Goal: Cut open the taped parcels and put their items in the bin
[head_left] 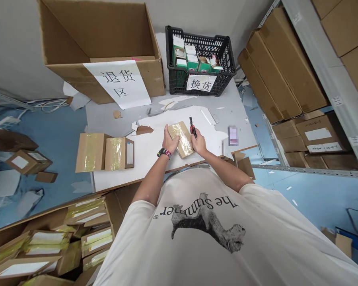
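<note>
A small cardboard box (181,137) with shiny clear tape along its top is held over the front of the table (155,159). My left hand (170,142) grips its left side, the thumb lying on the top face. In my right hand (199,142) is a red and black box cutter (192,128), its dark blade pointing up and away from me. That hand is close against the box's right edge. Two taped cardboard boxes, a larger one (90,152) and a smaller one (119,153), stand at the table's left end.
Behind stand a large open carton (104,79) and a black crate (199,81) holding several green-and-white boxes. A phone (233,136) lies at the right edge. Below left, a big carton (113,206) holds taped parcels. Shelves (322,119) with cartons line the right.
</note>
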Tool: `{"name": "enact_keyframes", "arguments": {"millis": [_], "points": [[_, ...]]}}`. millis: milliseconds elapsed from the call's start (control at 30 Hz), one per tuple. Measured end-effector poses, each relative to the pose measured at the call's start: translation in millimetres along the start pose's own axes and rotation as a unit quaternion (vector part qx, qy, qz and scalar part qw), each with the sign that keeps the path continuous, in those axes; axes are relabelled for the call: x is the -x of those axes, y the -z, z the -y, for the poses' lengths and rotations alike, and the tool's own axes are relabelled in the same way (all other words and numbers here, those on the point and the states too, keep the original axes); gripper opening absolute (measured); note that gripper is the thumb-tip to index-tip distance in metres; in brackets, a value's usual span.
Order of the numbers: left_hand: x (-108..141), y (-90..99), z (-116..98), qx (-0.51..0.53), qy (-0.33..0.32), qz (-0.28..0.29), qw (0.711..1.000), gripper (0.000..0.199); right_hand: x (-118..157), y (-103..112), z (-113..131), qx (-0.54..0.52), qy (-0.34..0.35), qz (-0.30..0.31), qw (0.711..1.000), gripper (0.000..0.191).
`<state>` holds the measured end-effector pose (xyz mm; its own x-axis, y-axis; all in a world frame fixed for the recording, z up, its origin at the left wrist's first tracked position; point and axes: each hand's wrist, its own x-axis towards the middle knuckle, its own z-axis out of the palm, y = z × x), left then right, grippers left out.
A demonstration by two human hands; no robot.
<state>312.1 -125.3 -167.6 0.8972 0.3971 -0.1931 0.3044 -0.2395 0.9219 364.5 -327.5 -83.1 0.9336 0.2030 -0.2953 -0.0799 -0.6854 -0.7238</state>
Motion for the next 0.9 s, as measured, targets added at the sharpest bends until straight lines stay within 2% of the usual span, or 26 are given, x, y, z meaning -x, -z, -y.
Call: {"name": "enact_keyframes", "arguments": {"millis": [133, 300, 467, 700, 800, 900], "points": [[-7, -1.8, -17, -0.014, 0.026, -0.002, 1.0, 0.133, -13, -4, 9, -0.005, 0.004, 0.022, 1.0, 0.063], [-7, 1.1, -33, -0.055, 0.069, 0.015, 0.996, 0.13, -26, -1, 17, 0.0, -0.001, 0.059, 0.998, 0.06], [-1, -1.3, -33, -0.044, 0.045, -0.019, 0.998, 0.117, -23, 7, 15, -0.005, 0.009, 0.095, 0.995, 0.06], [0, -3.9, -32, -0.026, 0.048, -0.047, 0.997, 0.099, 2, 20, 1, 0.009, 0.005, 0.07, 0.998, 0.063], [-2, -3.3, -31, -0.032, 0.044, -0.062, 0.997, 0.091, 7, 16, 0, -0.007, -0.014, 0.073, 0.997, 0.064], [1, -0.6, -27, -0.022, 0.041, -0.071, 0.996, 0.09, 4, 6, 5, -0.018, -0.006, 0.07, 0.997, 0.064]]}}
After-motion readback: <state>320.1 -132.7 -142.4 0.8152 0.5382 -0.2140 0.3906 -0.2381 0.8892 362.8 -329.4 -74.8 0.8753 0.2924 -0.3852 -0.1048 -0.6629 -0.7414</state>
